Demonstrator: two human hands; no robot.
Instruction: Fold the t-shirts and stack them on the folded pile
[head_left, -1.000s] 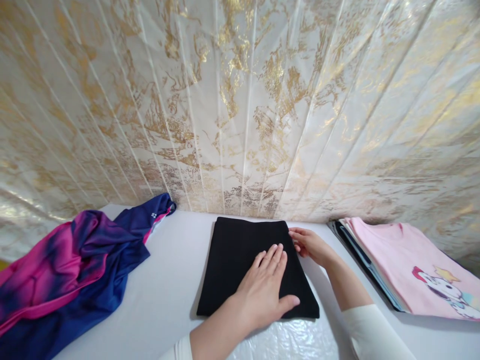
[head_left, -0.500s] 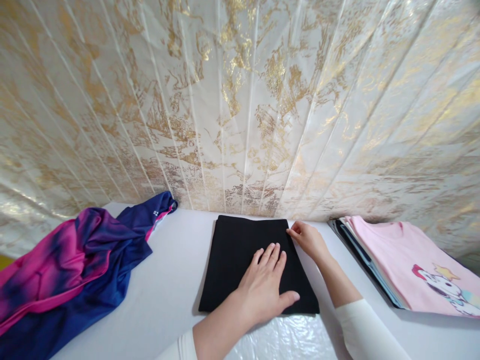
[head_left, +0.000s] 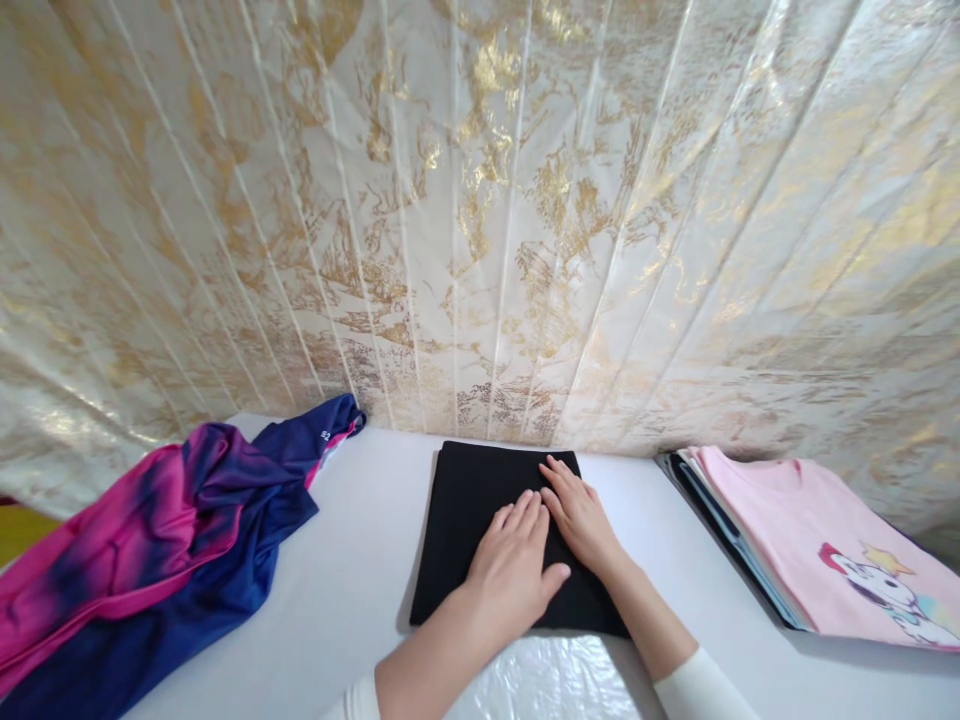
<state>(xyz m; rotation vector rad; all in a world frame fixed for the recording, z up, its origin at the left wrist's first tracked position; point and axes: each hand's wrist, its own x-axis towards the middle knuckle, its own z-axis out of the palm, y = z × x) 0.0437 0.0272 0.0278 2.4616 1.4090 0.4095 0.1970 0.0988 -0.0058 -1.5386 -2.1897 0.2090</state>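
Head view: a rumpled blue-and-pink garment is lying at left. Folded black cloth is lying mid-table, directly under both hands. The left hand is resting open on it, gripping nothing; the right hand is resting likewise, just beside. Rightward, folded clothes are sitting stacked.

a flat white surface carries all the things. on its left side lies a crumpled garment, blue and pink. in the middle lies a folded black cloth. on the right rests a stack of folded clothes. in front is a shiny patch, perhaps of plastic.
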